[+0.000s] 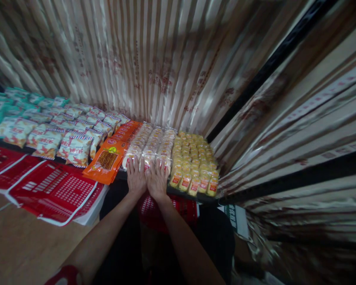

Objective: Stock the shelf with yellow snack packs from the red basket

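Observation:
Both my hands rest side by side on the front ends of clear packs of pale round snacks [150,144], which lie in rows on a dark shelf. My left hand [135,177] is flat with its fingers stretched out and touches the left packs. Beside it, my right hand [157,178] lies the same way on the right packs, fingers spread. An orange snack bag [112,152] with a window showing brown sticks lies just left of them. To the right sit rows of yellow-wrapped snacks [194,164] with red labels.
White snack bags [77,146] and teal bags [20,101] fill the shelf leftward. Red printed sheets [56,190] hang along the front. Behind stands a striped plastic curtain [154,59], with a dark diagonal post [255,87] at right. My knees are under the shelf edge.

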`<state>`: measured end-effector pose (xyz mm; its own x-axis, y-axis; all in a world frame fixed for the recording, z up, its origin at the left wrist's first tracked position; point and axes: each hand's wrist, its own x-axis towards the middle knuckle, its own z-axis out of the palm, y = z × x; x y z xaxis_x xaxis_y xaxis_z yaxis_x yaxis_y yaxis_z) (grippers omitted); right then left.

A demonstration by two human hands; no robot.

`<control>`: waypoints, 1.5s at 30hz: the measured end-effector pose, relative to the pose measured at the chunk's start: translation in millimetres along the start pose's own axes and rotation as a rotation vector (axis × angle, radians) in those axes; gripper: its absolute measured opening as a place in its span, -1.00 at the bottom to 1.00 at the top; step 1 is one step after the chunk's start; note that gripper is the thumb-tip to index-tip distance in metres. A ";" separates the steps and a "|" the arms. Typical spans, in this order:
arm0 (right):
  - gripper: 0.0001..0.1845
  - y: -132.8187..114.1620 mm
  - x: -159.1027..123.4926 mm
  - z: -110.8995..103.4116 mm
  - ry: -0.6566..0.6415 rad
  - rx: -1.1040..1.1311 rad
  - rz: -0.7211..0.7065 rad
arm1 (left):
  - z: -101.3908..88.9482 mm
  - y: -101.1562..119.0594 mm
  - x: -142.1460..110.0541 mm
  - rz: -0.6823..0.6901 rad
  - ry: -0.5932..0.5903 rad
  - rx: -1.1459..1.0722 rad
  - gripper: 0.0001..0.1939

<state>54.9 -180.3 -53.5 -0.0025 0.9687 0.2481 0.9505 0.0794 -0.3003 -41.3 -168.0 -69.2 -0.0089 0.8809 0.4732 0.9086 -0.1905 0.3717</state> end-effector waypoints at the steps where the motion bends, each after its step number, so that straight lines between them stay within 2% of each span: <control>1: -0.47 -0.3 -0.2 -0.2 0.001 -0.001 0.003 | 0.2 -0.1 -0.2 0.004 0.006 0.001 -0.47; 11: -0.46 -0.3 -1.8 3.8 0.020 -0.028 -0.007 | 0.9 -0.5 -0.3 0.030 -0.008 0.002 -0.49; 16: -0.46 -0.3 -4.3 -3.0 0.052 -0.030 -0.032 | 0.9 -0.9 -2.2 0.049 0.016 -0.025 -0.49; 24: -0.46 11.6 -23.6 -25.0 0.175 0.027 -0.146 | -0.7 3.7 -3.9 0.082 0.054 -0.051 -0.50; 27: -0.47 27.7 -27.5 -40.2 0.216 0.009 -0.110 | -4.6 5.6 -7.9 0.133 0.060 -0.045 -0.50; 30: -0.46 53.8 -21.6 -62.5 0.296 -0.027 0.002 | -12.0 10.0 -11.8 0.201 0.090 -0.065 -0.51; 33: -0.43 86.6 -5.8 -88.1 0.388 -0.052 0.161 | -17.4 23.8 -6.9 0.275 0.115 -0.129 -0.52; 36: -0.42 117.5 14.7 -108.7 0.348 -0.098 0.307 | -12.6 50.3 10.7 0.313 0.101 -0.210 -0.52; 41: -0.43 146.6 44.6 -122.1 0.204 -0.193 0.444 | 18.7 102.6 52.8 0.307 -0.035 -0.268 -0.46; 45: -0.42 153.4 63.2 -123.5 0.180 -0.203 0.451 | 45.6 126.2 80.7 0.267 -0.133 -0.226 -0.45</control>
<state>238.9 -135.9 29.9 0.4575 0.8387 0.2953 0.8858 -0.4010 -0.2335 91.7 -101.2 -20.5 0.2835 0.8330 0.4751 0.7567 -0.4987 0.4228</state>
